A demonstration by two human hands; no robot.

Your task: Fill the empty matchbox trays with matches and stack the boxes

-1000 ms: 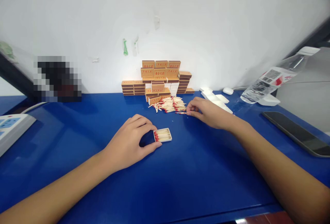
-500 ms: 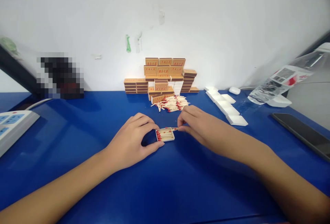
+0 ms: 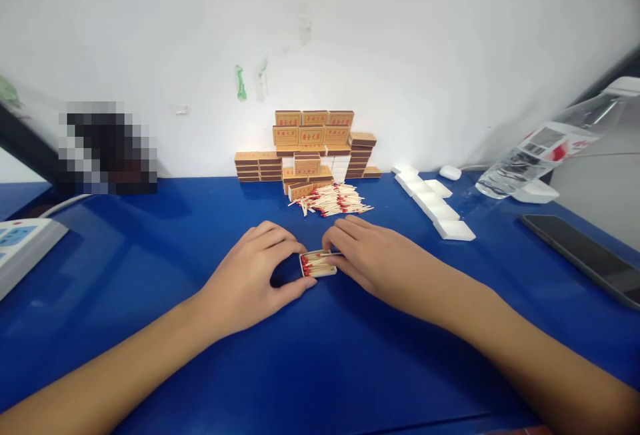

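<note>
Evidently, one shallow white tray point(image 3: 320, 276), rectangular and thin-walled, sits on the smooth blue table point(image 3: 320, 361) at the centre of the clock, holding wooden matches point(image 3: 313, 264) with red heads toward nine. The left hand point(image 3: 255, 275) brackets the tray's nine-o'clock end, clamped on it between thumb and fingertips. The right hand point(image 3: 385, 258) comes in from three, thumb and forefinger close together over the tray's other end; whether they pinch a match, I cannot tell.

Just off twelve, a loose, bristly heap of matches point(image 3: 343, 201) lies too tangled to count. Behind it, touching or near the white wall point(image 3: 410, 41), stand tan and brown matchboxes point(image 3: 313, 135): six upright in two rows of three on top, two stacked columns at the left. Toward two are several more white trays point(image 3: 436, 208) and one clear plastic bottle point(image 3: 537, 151), leaning; at three, one flat, glossy phone point(image 3: 580, 248). Open blue surface stretches from the tray toward six, down to the table's near edge.
</note>
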